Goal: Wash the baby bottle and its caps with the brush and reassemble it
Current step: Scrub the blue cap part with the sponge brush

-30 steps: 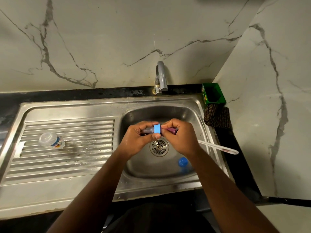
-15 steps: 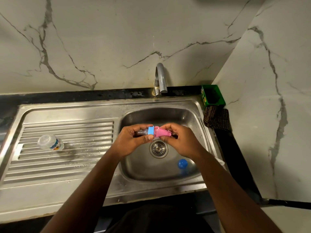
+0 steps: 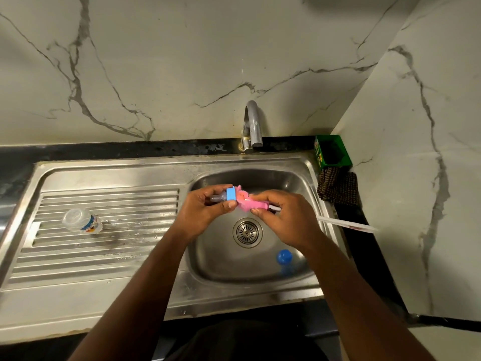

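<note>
Over the sink basin (image 3: 299, 183) my left hand (image 3: 205, 212) holds the blue ring cap with its grey teat (image 3: 226, 195). The teat points left. My right hand (image 3: 281, 217) grips the brush (image 3: 251, 203) just behind its pink sponge head, which sits at the cap's open side. The brush's white handle (image 3: 346, 224) sticks out to the right over the sink rim. The clear bottle body (image 3: 82, 222) lies on its side on the ribbed drainboard at the left. A round blue cap (image 3: 284, 256) rests on the basin floor near the front right.
A grey tap (image 3: 252, 126) stands behind the basin; no water is visible from it. The drain strainer (image 3: 247, 232) is below my hands. A green box (image 3: 331, 151) and a dark checked cloth (image 3: 338, 187) sit on the black counter at the right. Marble walls close the back and right.
The pink sponge head has come out from the cap and shows more now. Both hands and the cap have shifted slightly left and up. The brush handle sticks out right again.
</note>
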`<state>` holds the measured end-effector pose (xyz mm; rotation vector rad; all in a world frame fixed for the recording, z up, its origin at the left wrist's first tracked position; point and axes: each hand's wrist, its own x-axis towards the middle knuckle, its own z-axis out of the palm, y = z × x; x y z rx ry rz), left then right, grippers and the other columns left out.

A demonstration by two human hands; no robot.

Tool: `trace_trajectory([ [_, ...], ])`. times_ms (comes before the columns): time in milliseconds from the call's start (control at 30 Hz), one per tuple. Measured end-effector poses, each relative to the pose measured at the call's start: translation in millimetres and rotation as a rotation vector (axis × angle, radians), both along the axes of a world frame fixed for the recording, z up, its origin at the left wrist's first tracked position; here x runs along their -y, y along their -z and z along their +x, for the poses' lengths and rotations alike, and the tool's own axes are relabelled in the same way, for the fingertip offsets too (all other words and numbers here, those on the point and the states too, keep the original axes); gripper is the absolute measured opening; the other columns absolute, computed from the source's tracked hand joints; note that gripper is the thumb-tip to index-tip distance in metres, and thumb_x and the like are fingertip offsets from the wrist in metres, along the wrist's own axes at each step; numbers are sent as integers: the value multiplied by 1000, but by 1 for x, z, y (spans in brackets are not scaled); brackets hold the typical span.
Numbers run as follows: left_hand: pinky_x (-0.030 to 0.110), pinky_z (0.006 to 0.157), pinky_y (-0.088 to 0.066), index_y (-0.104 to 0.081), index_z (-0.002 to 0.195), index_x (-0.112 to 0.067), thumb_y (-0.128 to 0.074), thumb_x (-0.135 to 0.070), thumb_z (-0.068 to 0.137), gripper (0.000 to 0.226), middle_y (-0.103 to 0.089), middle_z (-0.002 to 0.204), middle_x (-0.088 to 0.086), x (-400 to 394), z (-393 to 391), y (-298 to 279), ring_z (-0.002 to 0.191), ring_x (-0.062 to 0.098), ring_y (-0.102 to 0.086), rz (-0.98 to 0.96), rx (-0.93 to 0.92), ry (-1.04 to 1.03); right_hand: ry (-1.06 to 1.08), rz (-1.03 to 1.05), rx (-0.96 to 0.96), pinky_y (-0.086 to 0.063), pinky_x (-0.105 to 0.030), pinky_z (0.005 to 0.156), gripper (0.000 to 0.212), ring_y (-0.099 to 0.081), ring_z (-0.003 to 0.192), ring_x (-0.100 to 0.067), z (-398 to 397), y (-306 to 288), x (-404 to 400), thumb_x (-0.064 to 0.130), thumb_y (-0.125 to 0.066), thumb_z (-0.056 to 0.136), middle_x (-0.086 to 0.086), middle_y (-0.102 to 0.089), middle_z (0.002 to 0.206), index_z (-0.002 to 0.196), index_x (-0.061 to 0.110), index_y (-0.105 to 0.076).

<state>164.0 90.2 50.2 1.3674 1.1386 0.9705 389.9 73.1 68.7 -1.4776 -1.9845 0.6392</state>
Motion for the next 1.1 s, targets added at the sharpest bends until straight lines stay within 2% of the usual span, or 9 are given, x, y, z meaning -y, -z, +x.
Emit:
trace_trajectory([
  [100, 21, 87, -57, -71, 127, -8, -80, -5, 84, 43, -78, 113, 3, 0, 0, 0, 105, 15, -74, 14, -10, 53, -41, 54, 96, -57, -36, 79, 33, -68, 97, -11, 0, -5, 2, 39, -68, 92, 12, -74, 112, 123, 33, -73],
  [200, 27, 92, -59, -71, 127, -9, -81, -4, 83, 45, -78, 113, 2, 3, 1, 0, 105, 16, -74, 1, 0, 37, -21, 26, 81, -58, -36, 83, 34, -68, 102, -12, 3, -7, 3, 39, -65, 93, 11, -73, 116, 125, 32, -72],
  [333, 21, 90, -57, -68, 131, -9, -79, -1, 84, 48, -77, 117, 1, -3, 3, -9, 107, 13, -73, 55, -38, 106, -36, 89, 55, -57, -37, 84, 34, -67, 104, -13, 9, -3, 8, 34, -64, 96, 9, -70, 118, 128, 25, -71],
  [500, 38, 97, -59, -68, 132, -11, -81, -5, 83, 51, -76, 118, 5, -6, 9, -18, 108, 22, -74, 27, -16, 154, -14, 118, 19, -55, -39, 92, 35, -66, 110, -15, 12, 0, 6, 27, -67, 95, 5, -71, 122, 127, 17, -71],
  [633, 26, 90, -59, -68, 127, -15, -78, 2, 83, 48, -78, 114, -6, -2, 12, -19, 105, 15, -74, 32, 22, 133, -4, 43, -118, -54, -35, 99, 40, -66, 116, -8, 13, -5, 8, 26, -71, 93, 10, -70, 126, 132, 21, -68],
  [733, 30, 92, -59, -68, 127, -12, -78, -2, 83, 47, -77, 116, 3, 2, 17, -17, 107, 20, -74, 25, 44, 135, 34, -32, -132, -57, -39, 93, 44, -68, 109, -10, 2, -7, 9, 37, -71, 90, 9, -73, 120, 133, 24, -69],
  [833, 31, 95, -59, -68, 130, -11, -81, -7, 82, 49, -77, 117, 0, 4, 11, -14, 110, 18, -73, 48, 9, 93, 92, -22, -90, -59, -39, 81, 36, -70, 94, -9, 0, -5, 12, 41, -77, 89, 11, -76, 107, 122, 28, -72],
  [933, 25, 89, -60, -69, 127, -13, -82, -7, 81, 48, -78, 112, -3, 5, 6, -13, 104, 15, -74, 36, -26, 103, 90, -78, -89, -59, -38, 71, 27, -69, 83, -8, 0, -4, 15, 41, -78, 88, 13, -74, 96, 111, 32, -69],
  [1100, 24, 92, -58, -69, 130, -12, -81, -12, 82, 49, -77, 115, -5, 6, -4, -12, 107, 12, -72, 62, -46, 56, -34, 19, 109, -54, -36, 76, 34, -63, 92, -14, 3, -13, 13, 41, -65, 92, 9, -71, 102, 122, 29, -72],
])
